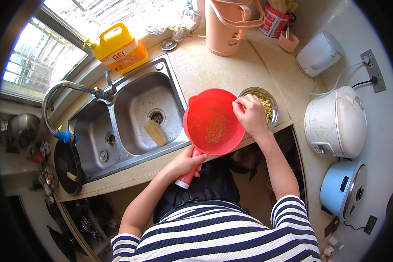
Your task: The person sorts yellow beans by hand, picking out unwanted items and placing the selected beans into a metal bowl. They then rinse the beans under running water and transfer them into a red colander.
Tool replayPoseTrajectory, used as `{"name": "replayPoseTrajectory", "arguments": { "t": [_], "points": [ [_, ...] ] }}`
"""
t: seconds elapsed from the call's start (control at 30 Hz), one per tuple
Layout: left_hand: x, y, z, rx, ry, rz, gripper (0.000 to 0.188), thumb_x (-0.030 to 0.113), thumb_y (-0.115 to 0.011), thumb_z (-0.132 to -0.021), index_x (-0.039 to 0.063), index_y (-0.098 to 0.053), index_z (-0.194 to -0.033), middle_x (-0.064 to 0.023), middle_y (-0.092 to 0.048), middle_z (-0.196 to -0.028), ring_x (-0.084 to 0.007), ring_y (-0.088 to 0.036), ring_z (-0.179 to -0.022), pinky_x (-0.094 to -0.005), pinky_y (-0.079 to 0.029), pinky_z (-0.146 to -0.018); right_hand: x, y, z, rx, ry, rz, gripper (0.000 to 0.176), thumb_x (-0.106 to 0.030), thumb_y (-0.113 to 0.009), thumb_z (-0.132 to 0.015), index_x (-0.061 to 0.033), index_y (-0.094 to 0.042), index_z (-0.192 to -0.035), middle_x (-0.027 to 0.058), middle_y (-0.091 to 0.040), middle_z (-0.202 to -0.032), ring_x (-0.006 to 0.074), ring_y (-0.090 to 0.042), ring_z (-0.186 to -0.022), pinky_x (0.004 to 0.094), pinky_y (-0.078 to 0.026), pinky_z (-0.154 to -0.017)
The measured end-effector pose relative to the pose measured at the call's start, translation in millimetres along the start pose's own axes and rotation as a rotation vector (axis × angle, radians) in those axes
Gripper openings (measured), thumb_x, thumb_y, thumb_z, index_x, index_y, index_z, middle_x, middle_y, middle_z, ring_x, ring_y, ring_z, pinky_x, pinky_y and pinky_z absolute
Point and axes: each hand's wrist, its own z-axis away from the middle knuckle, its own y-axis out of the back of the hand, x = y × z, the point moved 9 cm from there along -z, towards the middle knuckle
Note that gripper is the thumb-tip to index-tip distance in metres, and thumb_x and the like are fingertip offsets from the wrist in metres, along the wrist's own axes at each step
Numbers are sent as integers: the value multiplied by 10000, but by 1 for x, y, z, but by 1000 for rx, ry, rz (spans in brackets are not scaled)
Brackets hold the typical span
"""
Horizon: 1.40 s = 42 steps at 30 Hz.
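My left hand (183,162) grips the handle of a red plastic ladle (196,109) with a deep round bowl, held level over the counter's front edge beside the sink. Inside it, small pale yellowish pieces (216,128) gather at the bottom, apparently under water. To the right, a stainless steel bowl (276,109) on the counter holds chopped or bean-like yellow-green pieces (267,106). My right hand (252,114) hangs between the two, over the steel bowl's near left side, fingertips pinched near the ladle's rim. Whether anything small sits between those fingers is hidden.
Left of me is a double steel sink (180,131) with a loofah sponge (155,132) and a curved faucet (65,84). A yellow detergent jug (122,52) and a pink thermos (224,29) stand behind. An electric kettle (319,54), white rice cooker (334,122) and blue cooker (337,188) line the right.
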Motion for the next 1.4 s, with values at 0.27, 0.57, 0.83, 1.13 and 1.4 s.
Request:
{"name": "replayPoseTrajectory", "arguments": {
  "t": [0.27, 0.57, 0.83, 1.13, 1.4],
  "points": [
    [2, -2, 3, 29, -11, -44, 297, 218, -578, -915, 19, -483, -1114, -30, -520, -674, -99, -513, -493, -250, -496, -499, -18, -115, 9, -378, 119, 303, 229, -173, -615, -779, -10, -646, -936, 218, -625, -931, 344, -616, -918, 449, -524, -748],
    [-3, -1, 4, 21, 12, -44, 330, 221, -581, -901, 19, -473, -1139, -43, -518, -706, -114, -532, -547, -267, -500, -503, -20, -151, 54, -848, -6, 304, 181, -140, -578, -794, -25, -704, -856, 193, -679, -867, 347, -670, -836, 426, -541, -719],
    [-4, 0, 3, 27, -14, -17, 327, 229, -585, -916, 22, -480, -1147, -27, -523, -665, -101, -514, -489, -244, -490, -487, -38, -172, 78, -1035, -176, -37, 355, -285, -497, -871, 9, -680, -954, 250, -652, -946, 394, -631, -918, 425, -506, -785],
    [-3, 0, 5, 10, -3, -44, 326, 232, -587, -906, 20, -473, -1126, -36, -524, -701, -108, -532, -544, -257, -497, -502, -20, -178, 79, -1111, -856, -942, 286, -243, -454, -945, -16, -628, -945, 122, -639, -846, 202, -615, -706, 328, -524, -636],
    [-3, 1, 5, 7, -6, -5, 333, 214, -586, -900, 13, -464, -1136, -38, -521, -720, -107, -536, -571, -259, -503, -496, -43, -148, 58, -942, -921, -1714, 388, -232, -394, -978, 57, -534, -1195, 190, -612, -1114, 284, -597, -1038, 450, -469, -940]
  ]
}}
